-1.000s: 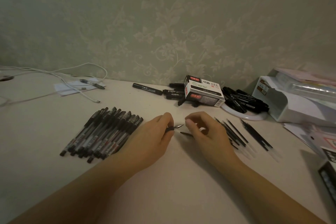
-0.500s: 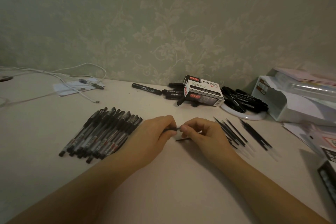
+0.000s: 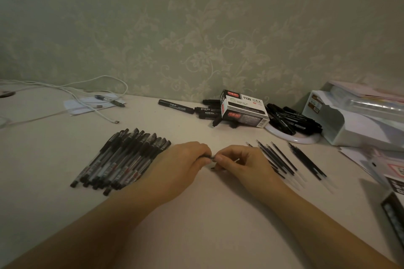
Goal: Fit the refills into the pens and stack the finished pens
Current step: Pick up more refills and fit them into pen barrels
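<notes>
Now that our right hand (image 3: 238,162) has closed in from a sec ago, it pinches the pen (image 3: 207,156) tip; left hand (image 3: 185,162) grips its barrel, just right of the finished stack (image 3: 122,157); nearly assembled.

A stack of finished pens (image 3: 118,159) lies on the bench at the left, clear barrels with dark caps, side by side and partly overlapping, slanted with one end toward the wall and the other toward the viewer; loose refills (image 3: 282,159), thin dark rods with pale tips, lie in a fan at the right, a second small group (image 3: 306,160) just beyond them; between the two hands only a short dark bit of a pen (image 3: 207,156) shows, its remainder hidden; a small dark piece (image 3: 215,168) lies just below it.
</notes>
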`<state>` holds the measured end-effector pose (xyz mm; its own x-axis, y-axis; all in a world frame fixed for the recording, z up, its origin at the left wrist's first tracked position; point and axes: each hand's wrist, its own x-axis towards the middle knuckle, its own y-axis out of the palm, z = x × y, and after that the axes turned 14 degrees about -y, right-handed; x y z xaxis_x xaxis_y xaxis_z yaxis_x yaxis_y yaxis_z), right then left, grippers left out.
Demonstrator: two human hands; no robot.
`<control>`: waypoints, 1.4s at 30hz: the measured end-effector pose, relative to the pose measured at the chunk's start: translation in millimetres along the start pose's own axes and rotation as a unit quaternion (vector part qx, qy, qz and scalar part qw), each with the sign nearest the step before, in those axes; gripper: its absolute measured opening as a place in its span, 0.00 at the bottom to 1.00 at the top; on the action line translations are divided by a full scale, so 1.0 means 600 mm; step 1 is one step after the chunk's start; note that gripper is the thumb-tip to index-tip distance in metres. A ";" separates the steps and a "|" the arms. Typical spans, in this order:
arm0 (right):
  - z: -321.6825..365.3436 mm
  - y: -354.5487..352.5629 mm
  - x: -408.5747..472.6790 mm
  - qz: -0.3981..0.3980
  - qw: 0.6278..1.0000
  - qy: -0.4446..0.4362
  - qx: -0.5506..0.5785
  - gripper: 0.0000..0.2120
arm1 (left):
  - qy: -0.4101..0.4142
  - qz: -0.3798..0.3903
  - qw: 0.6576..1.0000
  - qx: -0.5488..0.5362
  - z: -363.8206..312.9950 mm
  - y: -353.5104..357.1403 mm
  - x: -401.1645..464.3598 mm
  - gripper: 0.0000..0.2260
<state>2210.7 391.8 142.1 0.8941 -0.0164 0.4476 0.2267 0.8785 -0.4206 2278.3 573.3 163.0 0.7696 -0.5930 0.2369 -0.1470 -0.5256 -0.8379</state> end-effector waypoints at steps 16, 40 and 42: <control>-0.002 0.006 0.000 -0.027 0.999 -0.023 -0.025 0.05 | -0.007 -0.004 1.000 -0.016 0.001 0.009 0.002 0.08; -0.006 0.008 0.001 -0.030 0.998 -0.024 -0.050 0.04 | 0.002 -0.013 0.999 -0.041 0.010 0.020 0.004 0.08; -0.006 0.007 0.001 -0.027 0.998 -0.029 -0.043 0.02 | -0.001 -0.013 0.999 -0.038 0.011 0.020 0.005 0.08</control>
<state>2213.4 393.5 137.6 0.8561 -0.0331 0.5158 0.3092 0.8326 -0.4596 2282.7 569.4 150.3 0.7747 -0.5777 0.2571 -0.1741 -0.5858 -0.7915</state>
